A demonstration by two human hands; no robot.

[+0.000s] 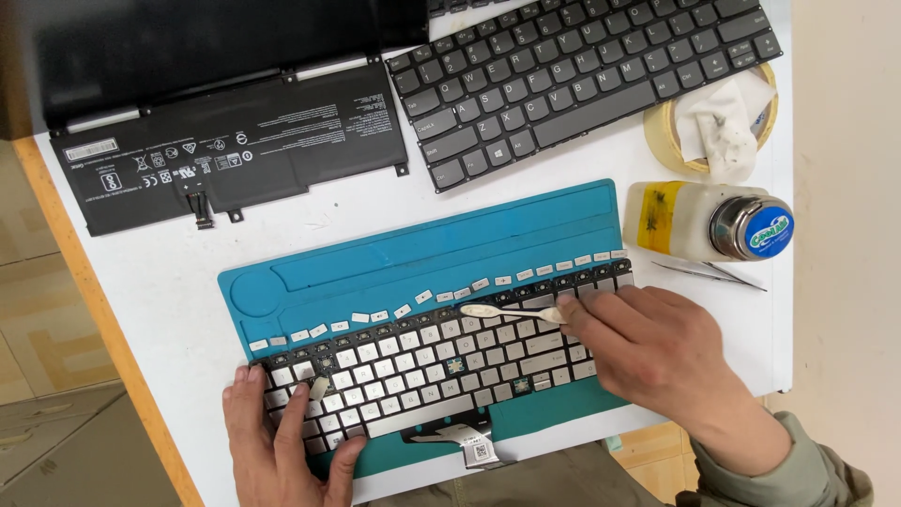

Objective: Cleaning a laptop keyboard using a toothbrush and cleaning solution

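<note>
Here, line by line:

Silver keyboard (441,361): lies on the teal mat, its long axis running left to right and tilted so the right end sits farther from the person than the left. Several keycaps in its top row are off, and a short ribbon cable sticks out of its near edge toward the person.

Cotton swab (507,312): lies almost level over the keyboard's upper rows, long axis left to right, its free tip pointing left and the other end in the right hand.

Right hand (648,347): thumb and forefinger pinch the right end of the swab; the other fingers are curled in close together, resting over the keyboard's right end.

Left hand (277,437): flat on the keyboard's left end, fingers spread and pointing away from the person, thumb at the near edge.

Loose keycaps (422,299): a row of small white caps set out on the mat just beyond the keyboard, following the same slant.

Teal mat (394,258): on the white table (178,272), under the silver keyboard.

Dark keyboard (582,80): farther back on the table, well apart from the hands, slanted the same way.

Black battery pack (235,150): back left, flat on the table.

Solvent bottle (704,221): lying on its side right of the mat, metal cap pointing right.

Tweezers (709,274): just in front of the bottle.

Tape roll (662,131): behind the bottle, with a crumpled stained tissue (727,122) in it.
</note>
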